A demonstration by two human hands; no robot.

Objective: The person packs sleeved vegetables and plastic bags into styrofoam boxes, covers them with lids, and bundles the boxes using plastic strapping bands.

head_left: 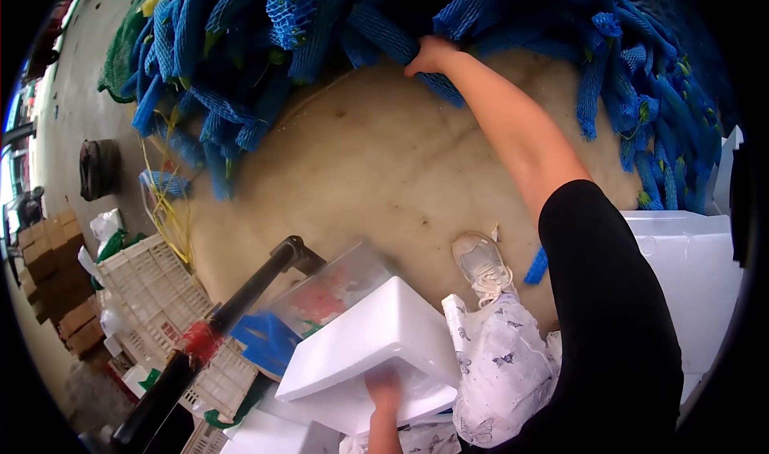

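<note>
My right hand reaches to the near edge of a large heap of long items in blue mesh sleeves. Its fingers are closed round one blue mesh-sleeved item; green bits show at the ends of other sleeves. My left hand is low in view, inside the opening of a white foam box that lies tilted. Motion blurs that hand, and I cannot make out its fingers or whether it holds anything.
A dark pole with red tape slants across the lower left. Beyond it stand cream plastic crates and cardboard boxes. Another white foam box is at right. A loose blue sleeve lies near my shoe.
</note>
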